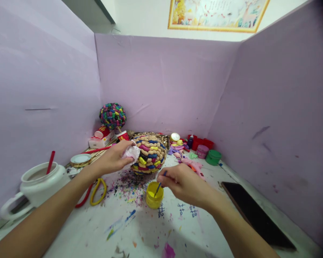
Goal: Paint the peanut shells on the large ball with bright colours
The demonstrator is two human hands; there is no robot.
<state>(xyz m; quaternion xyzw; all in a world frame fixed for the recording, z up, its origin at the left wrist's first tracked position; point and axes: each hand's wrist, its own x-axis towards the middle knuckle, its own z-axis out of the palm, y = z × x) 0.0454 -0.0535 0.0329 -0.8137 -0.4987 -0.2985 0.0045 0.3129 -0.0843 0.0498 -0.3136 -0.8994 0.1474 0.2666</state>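
My left hand (115, 156) is closed on a crumpled white tissue (132, 152), held against the left side of a ball covered in peanut shells (150, 156). Some of the shells are painted blue, yellow, magenta or black; others are bare tan. Between the fingertips of my right hand (179, 181) is a thin blue paintbrush (160, 184). Its lower end dips into an open jar of yellow paint (154, 201), which stands on the table in front of the ball.
A finished-looking multicoloured ball (113, 115) stands at the back left. A white pitcher (43, 182) and yellow-handled scissors (98, 192) lie left. Behind are a tray of peanut shells (165, 139) and paint jars, including a green one (213, 157). A dark flat slab (255, 213) lies right.
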